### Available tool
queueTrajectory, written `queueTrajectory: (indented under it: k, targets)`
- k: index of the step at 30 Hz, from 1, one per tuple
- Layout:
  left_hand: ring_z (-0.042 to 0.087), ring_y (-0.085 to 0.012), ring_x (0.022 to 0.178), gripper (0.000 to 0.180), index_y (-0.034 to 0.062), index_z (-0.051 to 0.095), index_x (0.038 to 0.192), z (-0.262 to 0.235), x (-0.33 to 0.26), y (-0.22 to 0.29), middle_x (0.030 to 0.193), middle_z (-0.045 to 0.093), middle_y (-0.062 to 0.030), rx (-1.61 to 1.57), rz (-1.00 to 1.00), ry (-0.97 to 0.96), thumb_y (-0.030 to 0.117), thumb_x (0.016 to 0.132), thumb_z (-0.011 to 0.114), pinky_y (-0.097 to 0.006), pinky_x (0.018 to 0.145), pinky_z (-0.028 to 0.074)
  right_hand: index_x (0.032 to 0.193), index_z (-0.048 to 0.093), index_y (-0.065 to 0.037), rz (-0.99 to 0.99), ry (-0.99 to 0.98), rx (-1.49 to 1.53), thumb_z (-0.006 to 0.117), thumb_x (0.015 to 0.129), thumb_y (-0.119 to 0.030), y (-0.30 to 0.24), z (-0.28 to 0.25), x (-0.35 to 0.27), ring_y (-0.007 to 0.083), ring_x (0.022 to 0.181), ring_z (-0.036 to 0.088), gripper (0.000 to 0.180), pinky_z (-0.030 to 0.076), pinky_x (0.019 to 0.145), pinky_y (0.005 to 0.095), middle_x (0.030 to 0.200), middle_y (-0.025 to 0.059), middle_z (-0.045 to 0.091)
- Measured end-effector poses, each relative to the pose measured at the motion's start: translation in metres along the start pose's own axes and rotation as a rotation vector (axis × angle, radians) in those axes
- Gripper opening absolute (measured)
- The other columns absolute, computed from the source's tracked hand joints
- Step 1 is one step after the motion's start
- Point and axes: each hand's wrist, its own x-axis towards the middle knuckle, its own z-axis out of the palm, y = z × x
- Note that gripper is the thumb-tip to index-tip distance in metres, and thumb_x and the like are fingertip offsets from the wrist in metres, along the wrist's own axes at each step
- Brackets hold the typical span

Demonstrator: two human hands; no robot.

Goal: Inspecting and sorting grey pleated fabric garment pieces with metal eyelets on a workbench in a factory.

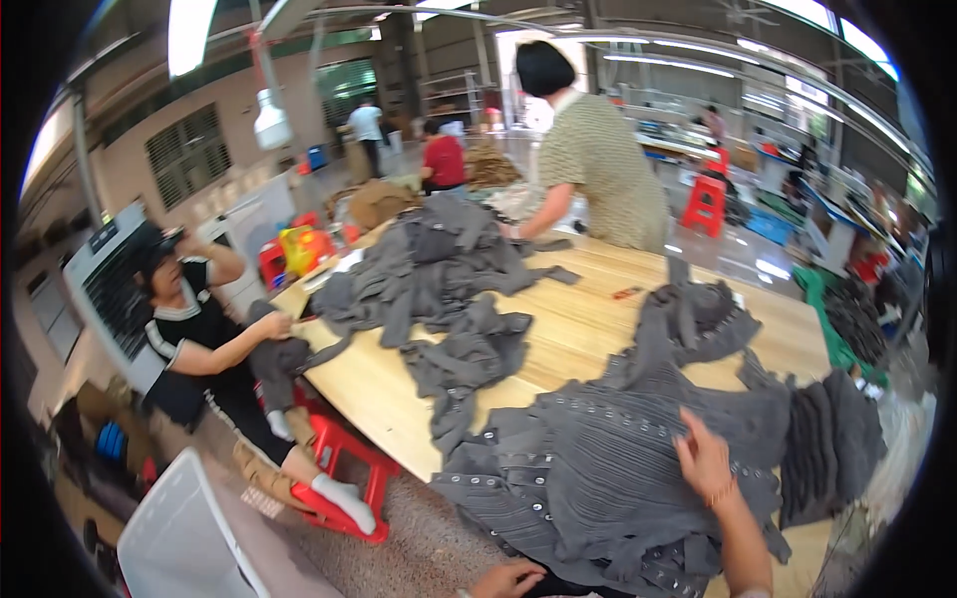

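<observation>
Grey ribbed fabric with rows of metal studs lay heaped on the near right part of the wooden table. The right hand rested on top of it, fingers bent and pinching a fold of the cloth. The left hand sat at the near edge of the pile, low in the picture, fingers curled against the fabric's hem; whether it truly gripped could not be told. Further left, a second heap of grey cloth sprawled across the table's middle and far side. At the left edge a seated person in a black top on a red stool pulled at a grey piece. At the far side stood a person in a patterned shirt.
</observation>
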Motion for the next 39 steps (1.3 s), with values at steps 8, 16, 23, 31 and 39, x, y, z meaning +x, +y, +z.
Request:
queueTrajectory:
  k: [8,16,23,31,39]
  targets:
    - [0.061,-0.0259,0.094,0.038,0.0031,0.060,0.122,0.094,0.007,-0.055,0.108,0.066,-0.0127,-0.242,0.159,-0.197,0.017,0.087,0.065,-0.034,0.081,0.049,0.113,0.063,-0.001,0.105,0.090,0.113,0.062,0.085,-0.002,0.042,0.050,-0.074,0.0204,0.069,0.062,0.028,0.048,0.063,0.0291,0.087,0.0116,0.066]
    - [0.059,-0.0274,0.098,0.042,0.0031,0.058,0.125,0.097,0.017,-0.058,0.112,0.064,-0.0136,-0.270,0.067,-0.176,0.017,0.086,0.065,-0.036,0.083,0.048,0.109,0.065,0.002,0.052,0.246,0.287,0.060,0.087,0.000,0.044,0.060,-0.069,0.0192,0.080,0.065,0.023,0.050,0.070,0.0265,0.096,0.0123,0.069]
    - [0.058,-0.0290,0.103,0.046,0.0031,0.056,0.128,0.094,0.024,-0.062,0.116,0.063,-0.0145,-0.335,-0.004,-0.236,0.018,0.085,0.066,-0.037,0.086,0.048,0.110,0.065,0.003,0.051,0.220,0.252,0.057,0.090,0.000,0.047,0.056,-0.068,0.0182,0.082,0.066,0.022,0.050,0.070,0.0259,0.099,0.0120,0.069]
    - [0.053,-0.0298,0.112,0.052,0.0031,0.055,0.130,0.112,0.017,-0.087,0.121,0.060,-0.0131,-0.256,0.111,-0.124,0.019,0.081,0.066,-0.038,0.091,0.045,0.110,0.064,0.004,0.107,0.143,0.239,0.056,0.090,0.001,0.039,0.055,-0.072,0.0166,0.084,0.066,0.022,0.050,0.071,0.0266,0.101,0.0120,0.069]
    - [0.063,-0.0237,0.053,0.025,-0.0005,0.066,0.095,0.123,0.036,-0.088,0.062,0.064,-0.0145,-0.222,-0.002,-0.231,0.017,0.079,0.060,-0.037,0.058,0.052,0.106,0.066,0.003,0.102,0.262,0.215,0.056,0.090,-0.002,0.056,0.047,-0.080,0.0202,0.088,0.068,0.020,0.052,0.078,0.0293,0.099,0.0135,0.070]
